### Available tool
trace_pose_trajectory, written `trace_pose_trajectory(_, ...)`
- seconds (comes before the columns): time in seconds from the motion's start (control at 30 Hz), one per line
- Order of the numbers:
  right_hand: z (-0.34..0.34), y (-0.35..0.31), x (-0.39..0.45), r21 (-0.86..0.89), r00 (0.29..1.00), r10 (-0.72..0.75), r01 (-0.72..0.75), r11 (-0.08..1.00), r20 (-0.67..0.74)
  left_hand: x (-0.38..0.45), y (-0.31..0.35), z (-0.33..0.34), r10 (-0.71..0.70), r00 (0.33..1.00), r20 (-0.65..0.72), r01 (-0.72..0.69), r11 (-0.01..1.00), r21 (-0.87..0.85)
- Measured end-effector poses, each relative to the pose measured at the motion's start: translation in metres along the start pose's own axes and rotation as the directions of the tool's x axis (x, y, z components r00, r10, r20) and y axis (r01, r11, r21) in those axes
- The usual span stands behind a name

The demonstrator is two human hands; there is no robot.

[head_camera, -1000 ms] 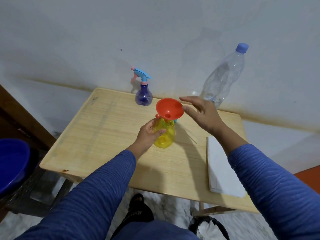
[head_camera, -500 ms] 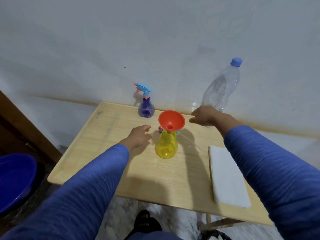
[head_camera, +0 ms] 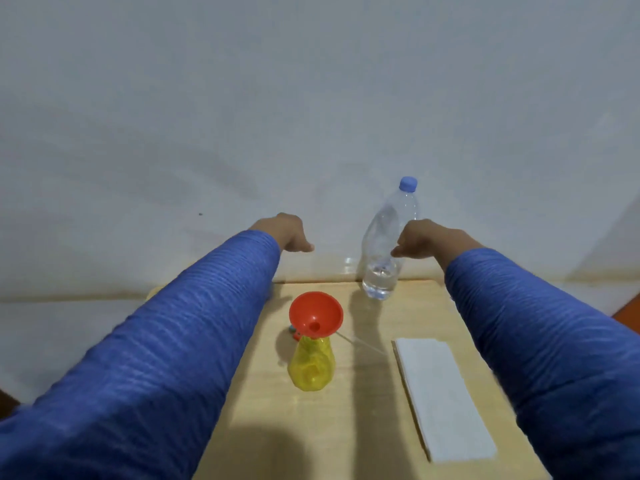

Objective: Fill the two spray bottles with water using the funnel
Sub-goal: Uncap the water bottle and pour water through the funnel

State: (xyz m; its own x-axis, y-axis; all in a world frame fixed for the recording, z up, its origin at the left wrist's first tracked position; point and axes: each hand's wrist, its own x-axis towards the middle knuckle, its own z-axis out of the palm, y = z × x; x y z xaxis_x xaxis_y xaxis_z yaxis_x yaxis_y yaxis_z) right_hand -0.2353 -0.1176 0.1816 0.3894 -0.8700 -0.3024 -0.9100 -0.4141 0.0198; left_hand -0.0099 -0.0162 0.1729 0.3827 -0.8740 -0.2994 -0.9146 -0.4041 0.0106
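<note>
A yellow spray bottle (head_camera: 311, 365) stands on the wooden table (head_camera: 367, 427) with a red funnel (head_camera: 315, 315) seated in its neck. A clear water bottle (head_camera: 382, 251) with a blue cap stands at the table's back edge against the wall, with a little water in its base. My right hand (head_camera: 429, 239) is on the bottle's right side, thumb across its front. My left hand (head_camera: 287, 233) hovers to the left of the bottle, fingers loosely curled and holding nothing. My left sleeve hides the second spray bottle.
A folded white cloth (head_camera: 443, 396) lies on the right part of the table, close to my right arm. A thin clear tube (head_camera: 360, 344) lies on the wood between the funnel and the cloth. A pale wall (head_camera: 311, 116) rises directly behind the table.
My left hand let go of the yellow bottle and rose toward the back edge. My right hand reached to the water bottle and closed on its side. The camera tilted up.
</note>
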Motion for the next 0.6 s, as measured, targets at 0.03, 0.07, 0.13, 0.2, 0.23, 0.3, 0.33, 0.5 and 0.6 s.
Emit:
trace_pose_trajectory(0.03,-0.009,0.005,-0.001,0.006,0.999,0.019,-0.019,1.000,-0.027,0.005,0.011,-0.012,0.036,0.999,-0.033,-0.036,0.999,0.005)
trace_pose_trajectory(0.07,-0.018,0.011,-0.001,0.012,0.997,0.036,-0.035,0.999,-0.064,0.009,0.021,-0.024,0.069,0.996,-0.058,-0.069,0.998,0.008)
trace_pose_trajectory(0.13,-0.033,0.021,0.002,0.024,0.989,0.066,-0.063,0.998,-0.132,0.019,0.045,-0.042,0.136,0.985,-0.106,-0.136,0.991,0.003)
trace_pose_trajectory(0.2,-0.043,0.030,0.009,0.050,0.977,0.089,-0.080,0.995,-0.193,0.028,0.068,-0.054,0.202,0.968,-0.148,-0.206,0.979,-0.008)
trace_pose_trajectory(0.23,-0.048,0.033,0.013,0.059,0.972,0.089,-0.078,0.995,-0.217,0.032,0.079,-0.058,0.226,0.960,-0.162,-0.233,0.972,-0.022)
trace_pose_trajectory(0.3,-0.056,0.037,0.021,0.076,0.962,0.070,-0.052,0.996,-0.263,0.040,0.100,-0.060,0.255,0.950,-0.179,-0.271,0.960,-0.066)
trace_pose_trajectory(0.33,-0.060,0.039,0.025,0.082,0.957,0.052,-0.029,0.996,-0.286,0.043,0.109,-0.060,0.263,0.947,-0.187,-0.284,0.954,-0.096)
trace_pose_trajectory(0.5,-0.066,0.051,0.048,0.235,0.913,-0.052,0.159,0.959,-0.405,0.068,0.141,-0.049,0.264,0.932,-0.250,-0.333,0.896,-0.293)
trace_pose_trajectory(0.6,-0.056,0.060,0.061,0.378,0.892,-0.107,0.292,0.879,-0.440,0.078,0.151,-0.040,0.231,0.926,-0.300,-0.346,0.836,-0.426)
